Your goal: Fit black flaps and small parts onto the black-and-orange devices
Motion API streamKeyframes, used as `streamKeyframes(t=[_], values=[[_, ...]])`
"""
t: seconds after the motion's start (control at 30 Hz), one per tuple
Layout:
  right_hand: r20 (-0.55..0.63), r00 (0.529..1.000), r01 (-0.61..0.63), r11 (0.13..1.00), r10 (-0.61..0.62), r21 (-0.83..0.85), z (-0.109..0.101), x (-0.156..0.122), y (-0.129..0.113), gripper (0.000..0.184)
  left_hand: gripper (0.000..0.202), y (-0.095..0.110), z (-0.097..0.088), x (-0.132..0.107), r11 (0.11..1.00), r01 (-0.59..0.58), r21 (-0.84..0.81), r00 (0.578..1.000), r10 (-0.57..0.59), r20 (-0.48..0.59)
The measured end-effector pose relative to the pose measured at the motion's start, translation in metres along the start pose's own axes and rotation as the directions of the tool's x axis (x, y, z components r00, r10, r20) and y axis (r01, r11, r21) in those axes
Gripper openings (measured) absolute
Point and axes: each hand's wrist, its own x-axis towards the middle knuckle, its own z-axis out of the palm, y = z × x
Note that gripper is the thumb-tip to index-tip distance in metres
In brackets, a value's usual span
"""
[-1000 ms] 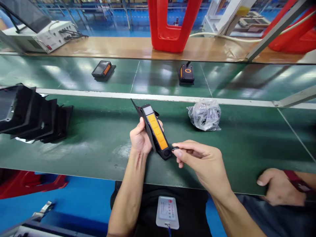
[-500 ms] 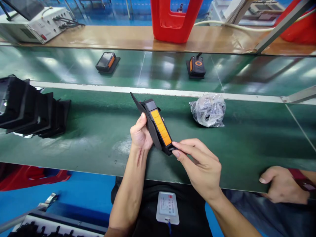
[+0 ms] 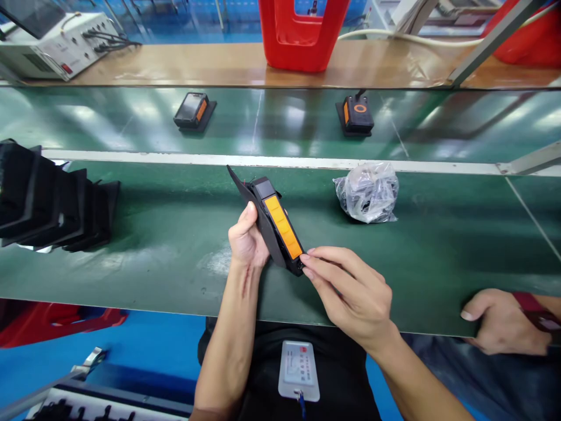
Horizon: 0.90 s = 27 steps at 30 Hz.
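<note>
Head view: black handheld device with orange panel (image 3: 283,227), gripped in left hand (image 3: 248,238), held above green conveyor belt (image 3: 153,278). Right hand (image 3: 350,292) at device's lower end, fingertips pinched together; anything between them hidden.

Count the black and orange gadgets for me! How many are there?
3. One device sits in the left hand, with the right hand at its end. Another device and a third device lie on the far green belt. The black stack could hide more.
</note>
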Motion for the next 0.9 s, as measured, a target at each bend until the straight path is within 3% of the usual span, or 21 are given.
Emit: streamKeyframes(t=[0.1, 0.27, 0.33, 0.43, 0.5, 0.7, 0.9], values=[[0.031, 0.999, -0.030, 0.999, 0.030, 0.016, -0.001, 0.002, -0.003, 0.031, 0.040, 0.000, 0.000, 0.000, 0.999, 0.004, 0.032, 1.000, -0.003, -0.017], [0.110, 0.947, -0.318, 0.930, 0.302, 0.186, -0.002, 0.010, -0.010, 0.012, 0.045, 0.001, -0.001, -0.001, 0.995, 0.058, 0.077, 0.998, -0.059, 0.006], [0.202, 0.879, -0.475, 0.836, 0.432, 0.277, -0.003, 0.013, -0.010, 0.003, 0.045, 0.003, -0.001, -0.001, 0.995, 0.064, 0.077, 0.998, -0.065, 0.009], [0.348, 0.727, -0.686, 0.623, 0.591, 0.376, -0.005, 0.017, -0.007, 0.013, 0.046, 0.004, -0.002, -0.002, 0.995, 0.061, 0.084, 0.998, -0.061, 0.007], [0.404, 0.654, -0.755, 0.512, 0.640, 0.411, -0.007, 0.020, -0.006, 0.020, 0.049, 0.004, -0.002, -0.002, 0.994, 0.061, 0.094, 0.998, -0.062, 0.004], [0.450, 0.574, -0.803, 0.363, 0.684, 0.472, -0.005, 0.024, -0.005, 0.026, 0.047, 0.002, 0.001, 0.000, 0.999, 0.000, 0.051, 0.999, 0.002, -0.036], [0.627, 0.448, -0.817, 0.007, 0.637, 0.577, 0.004, 0.024, 0.005, 0.043, 0.042, 0.002, 0.001, 0.001, 0.997, -0.038, 0.060, 0.999, 0.040, -0.031]])
